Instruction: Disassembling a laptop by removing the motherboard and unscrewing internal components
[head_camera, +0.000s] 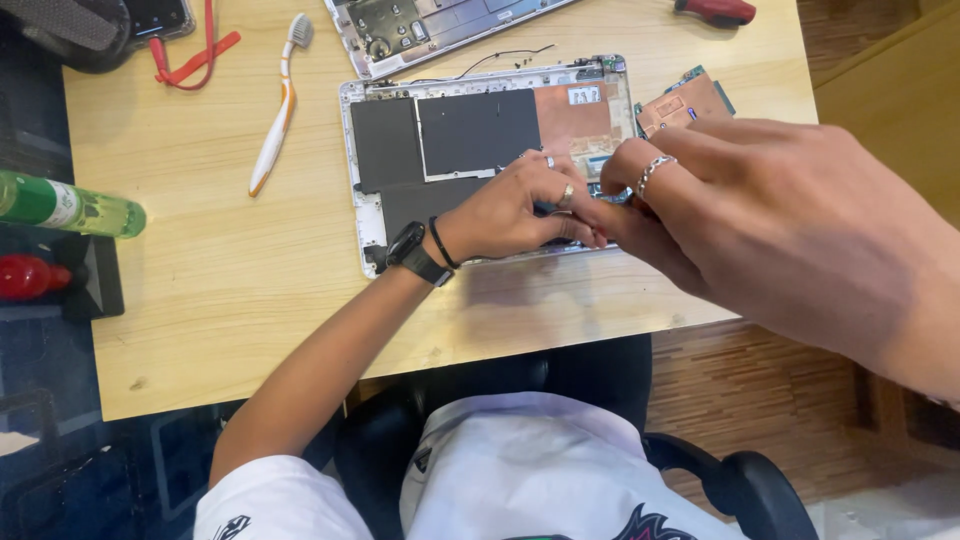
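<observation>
Table (230, 280) pale wood-grain laminate, smooth matt. Opened laptop shell (362, 215) silvery metal, matt black sheet panels (478, 130), copper-coloured foil patch (568, 125). Toothbrush (275, 125) glossy plastic. Green bottle (65, 205) translucent plastic.

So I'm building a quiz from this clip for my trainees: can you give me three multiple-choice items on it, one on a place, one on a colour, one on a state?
1. Where does the toothbrush lie?
A. On the table, to the picture's left of the laptop
B. Inside the laptop
C. On the chair

2. What colour is the bottle at the picture's left edge?
A. Blue
B. Green
C. Yellow

3. In what state is the laptop?
A. Closed
B. Open, screen lit
C. Cover off, insides bare

Answers:
1. A, it rests on bare wood beside the laptop, apart from it.
2. B, its body is clear green.
3. C, black sheets and a copper-coloured part show where the left hand and right hand meet, at its near edge.
</observation>
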